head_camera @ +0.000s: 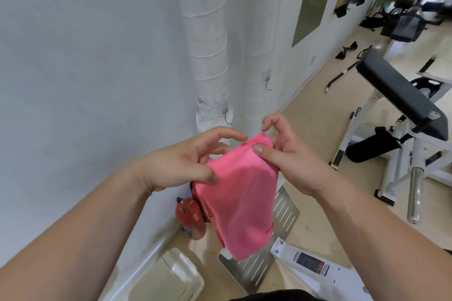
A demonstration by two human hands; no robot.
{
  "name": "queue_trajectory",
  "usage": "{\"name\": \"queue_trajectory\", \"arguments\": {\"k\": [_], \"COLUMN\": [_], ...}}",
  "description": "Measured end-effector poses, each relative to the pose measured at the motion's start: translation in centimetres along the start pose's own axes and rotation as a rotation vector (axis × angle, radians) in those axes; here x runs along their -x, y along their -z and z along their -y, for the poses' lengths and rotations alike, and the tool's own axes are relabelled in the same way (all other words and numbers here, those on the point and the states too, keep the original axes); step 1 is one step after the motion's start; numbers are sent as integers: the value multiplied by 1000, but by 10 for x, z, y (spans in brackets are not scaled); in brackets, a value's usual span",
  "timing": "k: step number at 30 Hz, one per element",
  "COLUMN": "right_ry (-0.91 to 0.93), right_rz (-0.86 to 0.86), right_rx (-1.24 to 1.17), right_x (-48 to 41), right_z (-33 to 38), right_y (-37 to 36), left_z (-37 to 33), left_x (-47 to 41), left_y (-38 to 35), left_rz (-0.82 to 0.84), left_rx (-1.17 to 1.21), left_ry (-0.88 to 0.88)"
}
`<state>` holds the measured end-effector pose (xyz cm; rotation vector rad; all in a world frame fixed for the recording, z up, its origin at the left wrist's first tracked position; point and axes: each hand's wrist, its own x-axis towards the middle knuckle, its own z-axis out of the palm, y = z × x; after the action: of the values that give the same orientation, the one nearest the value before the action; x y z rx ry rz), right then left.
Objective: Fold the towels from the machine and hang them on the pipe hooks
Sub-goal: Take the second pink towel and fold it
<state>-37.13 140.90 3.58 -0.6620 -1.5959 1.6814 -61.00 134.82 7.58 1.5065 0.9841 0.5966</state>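
Note:
A folded pink towel (241, 200) hangs in front of me from both hands. My left hand (181, 161) pinches its upper left edge with thumb and fingers. At the top right corner my right hand (283, 151) grips it, thumb pressed on the front. Just behind stand two white wrapped pipes (208, 44). One small metal hook (228, 117) sits on the left pipe above my hands, and another hook (267, 82) is on the right pipe. Both hooks are bare.
A white wall runs along the left. Red fire extinguishers (192, 217) stand at the pipe's foot, partly hidden by the towel. A metal footplate (281, 217) and white machine frame lie below. A black padded bench (401, 95) on a white frame stands right.

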Motion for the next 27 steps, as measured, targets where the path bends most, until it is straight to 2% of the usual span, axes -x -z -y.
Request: {"name": "queue_trajectory", "arguments": {"k": [3,7,14,20,24,27], "right_ry": [-9,-41,-159,-314,-294,-340], "right_rz": [-8,-40,18,142,124,15], "right_rx": [-19,-75,-146,161,345,351], "right_x": [-1,-2,10,7,2,7], "right_z": [2,-2,-48,-70,-87,-98], "right_y": [-3,-2,20,10,10,19], "left_z": [-14,-10,6,-5,-3,20], "left_x": [-12,-28,-37,-34,-26,-15], "left_y": [3,3,4,13,31,47], "left_rz": [66,12,-239,-394,-577,-766], "left_rx": [-112,-161,97,241,248,248], "left_ry": [5,64,147,66,19,60]}}
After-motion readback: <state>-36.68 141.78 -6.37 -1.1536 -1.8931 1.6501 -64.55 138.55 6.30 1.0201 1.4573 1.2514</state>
